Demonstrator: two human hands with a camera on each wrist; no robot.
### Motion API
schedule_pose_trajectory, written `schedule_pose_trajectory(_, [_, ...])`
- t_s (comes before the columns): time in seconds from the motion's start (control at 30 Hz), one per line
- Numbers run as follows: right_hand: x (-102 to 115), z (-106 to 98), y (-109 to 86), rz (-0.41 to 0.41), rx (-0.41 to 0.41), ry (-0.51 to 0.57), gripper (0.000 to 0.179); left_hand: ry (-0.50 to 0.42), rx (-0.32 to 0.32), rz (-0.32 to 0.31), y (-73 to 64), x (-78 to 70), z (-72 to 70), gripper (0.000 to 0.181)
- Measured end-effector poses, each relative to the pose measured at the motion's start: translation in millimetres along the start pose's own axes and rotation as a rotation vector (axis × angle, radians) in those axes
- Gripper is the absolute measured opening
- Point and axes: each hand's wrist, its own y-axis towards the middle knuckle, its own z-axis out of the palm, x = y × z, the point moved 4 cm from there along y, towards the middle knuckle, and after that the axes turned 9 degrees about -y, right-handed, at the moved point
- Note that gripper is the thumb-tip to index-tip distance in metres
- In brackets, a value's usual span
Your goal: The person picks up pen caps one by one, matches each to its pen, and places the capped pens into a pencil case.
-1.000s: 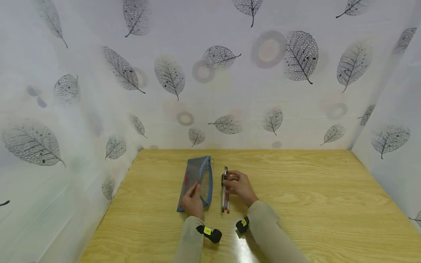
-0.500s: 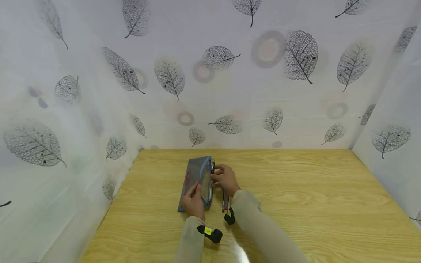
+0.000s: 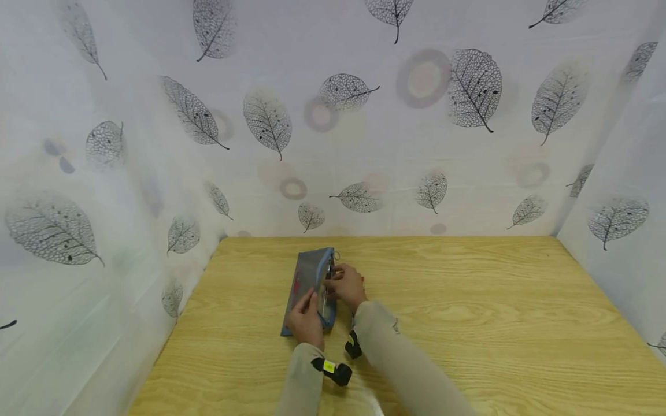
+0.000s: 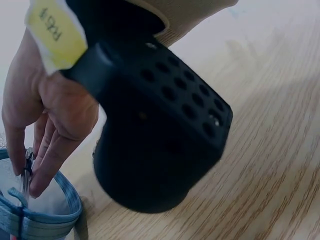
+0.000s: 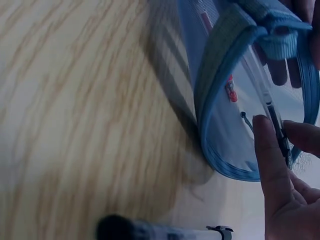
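A blue-edged mesh pencil pouch point(image 3: 307, 268) lies on the table with its zip side gaping. My left hand point(image 3: 306, 323) pinches its near edge between thumb and fingers. At the mouth, my right hand point(image 3: 347, 288) pinches a clear pen with a dark grip point(image 5: 276, 122), which slants in through the opening. In the right wrist view a red-tipped pen point(image 5: 231, 90) shows inside the pouch. The left wrist view has the right hand's fingertips point(image 4: 42, 182) within the blue rim, round the pen. Another pen point(image 5: 175, 232) lies on the table beside the pouch, largely hidden from the head view.
The wood-grain table point(image 3: 468, 323) runs up to a leaf-patterned curtain point(image 3: 374, 144) at the back and sides. Black camera mounts sit on both wrists; the right one point(image 4: 155, 130) blocks much of the left wrist view.
My right hand has picked a pen from the small group on the table and moved left, bringing it into the pouch's mouth. The left hand has kept its hold on the pouch.
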Motion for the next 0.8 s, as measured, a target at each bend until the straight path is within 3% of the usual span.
schedule_pose_trajectory(0.13, [0.5, 3.0, -0.9, -0.013, 0.008, -0.016, 0.049, 0.005, 0.002, 0.006, 0.1, 0.4, -0.2, 0.021])
schedule_pose_trajectory(0.43, [-3.7, -3.1, -4.1, -0.062, 0.043, 0.103, 0.040, 0.003, 0.008, 0.014, -1.1, -0.1, -1.0, 0.021])
schedule_pose_trajectory(0.8, [-12.2, -38.8, -4.0, -0.050, -0.076, 0.080, 0.037, 0.007, -0.005, 0.015, 0.9, 2.3, -0.9, 0.020])
